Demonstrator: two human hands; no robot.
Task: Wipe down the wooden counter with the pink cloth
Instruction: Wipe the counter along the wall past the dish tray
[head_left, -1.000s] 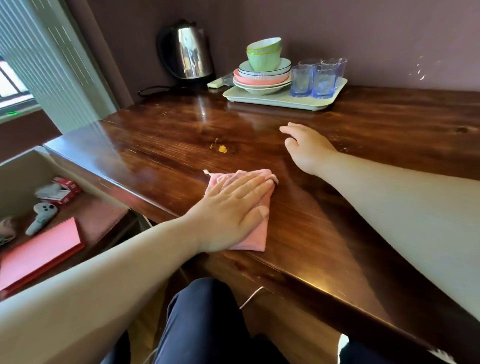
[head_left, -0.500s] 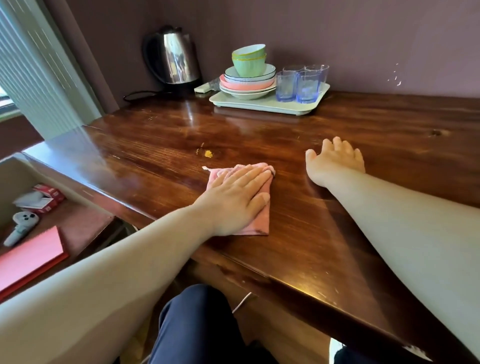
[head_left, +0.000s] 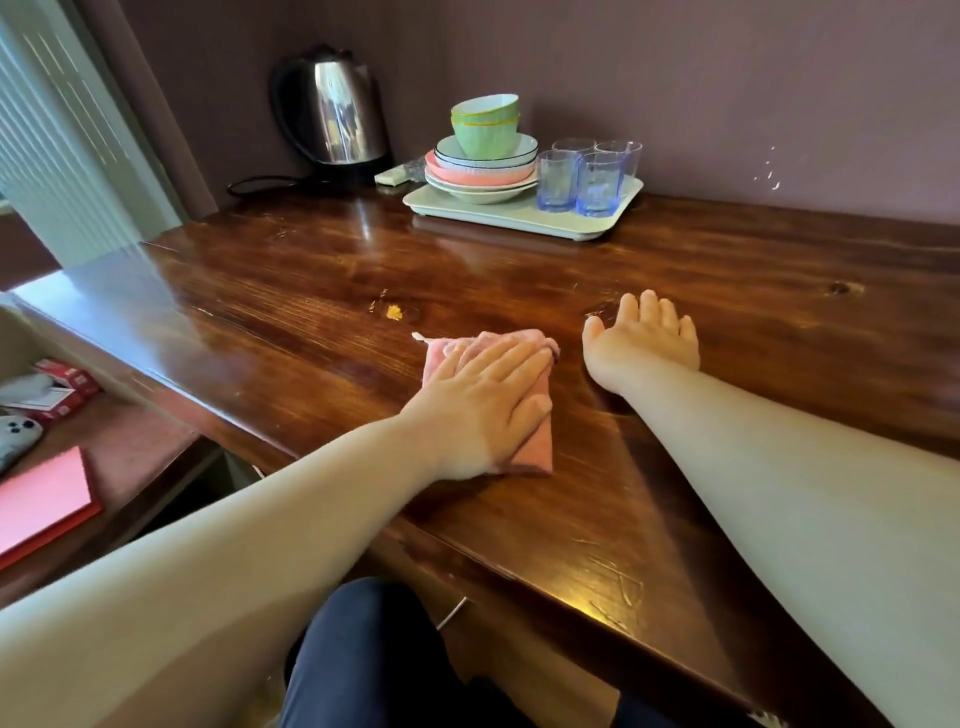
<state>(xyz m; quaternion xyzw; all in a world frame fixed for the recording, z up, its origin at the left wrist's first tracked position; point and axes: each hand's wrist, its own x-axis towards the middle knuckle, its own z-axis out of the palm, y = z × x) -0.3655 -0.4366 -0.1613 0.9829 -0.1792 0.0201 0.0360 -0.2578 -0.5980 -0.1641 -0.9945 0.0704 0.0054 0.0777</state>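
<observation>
A folded pink cloth (head_left: 535, 447) lies on the dark glossy wooden counter (head_left: 291, 322) near its front edge. My left hand (head_left: 483, 405) presses flat on the cloth with straight fingers, covering most of it. My right hand (head_left: 641, 338) rests palm down on the bare wood just right of the cloth, fingers spread. A small yellow crumb stain (head_left: 394, 312) sits on the counter just beyond the cloth.
At the back stand a steel kettle (head_left: 337, 114) with its cord and a pale tray (head_left: 519, 218) holding stacked bowls (head_left: 485, 140) and blue glasses (head_left: 589, 179). A lower shelf (head_left: 130, 441) at left holds a red book (head_left: 41, 499), a controller and boxes.
My left hand has pushed the cloth a little forward and to the right, closer to my right hand. My right hand has turned and flattened, palm down, on the wood.
</observation>
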